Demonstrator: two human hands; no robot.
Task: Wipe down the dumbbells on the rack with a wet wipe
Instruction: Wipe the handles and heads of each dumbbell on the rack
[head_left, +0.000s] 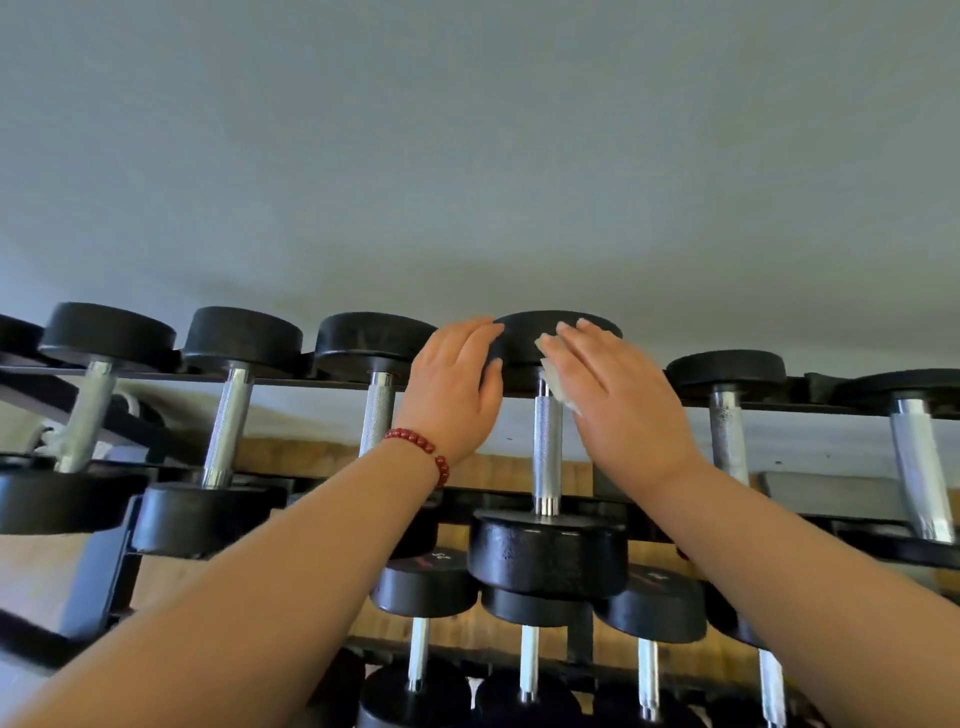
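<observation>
Flat right hand (613, 384) presses wet wipe (560, 388) on dumbbell (548, 449); flat left hand (452, 387) steadies it. Unpinched, the wipe may slip.

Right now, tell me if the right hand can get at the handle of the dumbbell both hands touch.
Probably yes: the right hand with the wipe sits just beside the bare handle, nothing between.
</observation>
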